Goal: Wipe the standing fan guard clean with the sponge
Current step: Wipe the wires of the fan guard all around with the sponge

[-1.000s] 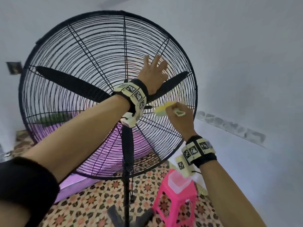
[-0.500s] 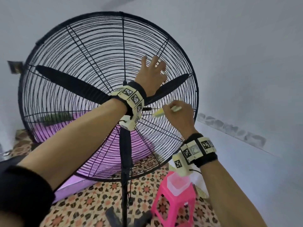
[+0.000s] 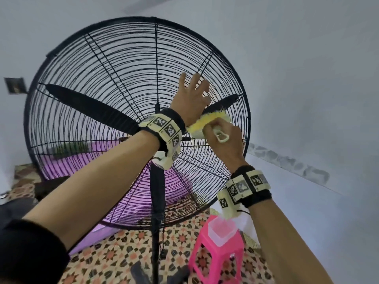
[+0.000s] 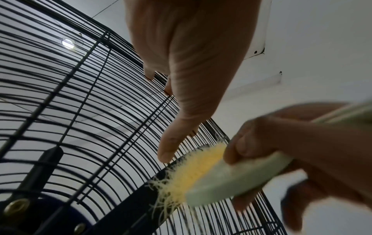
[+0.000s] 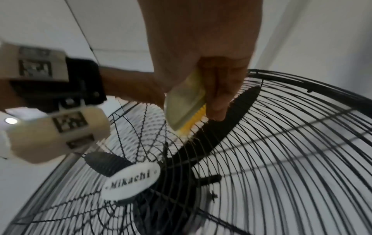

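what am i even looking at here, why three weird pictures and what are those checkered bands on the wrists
This is a person cleaning a fan, filmed by three worn cameras. The big picture comes from a head camera looking at both arms. The other two come from cameras strapped to each wrist; the checkered bands belong to those wrist units.

The left hand rests with spread fingers on the round black wire fan guard. The right hand grips a pale scrubber with yellow bristles and presses the bristles against the guard's wires. It looks more like a brush than a sponge.

Below, on the patterned tile floor, a pink plastic stool carries a clear plastic tub.
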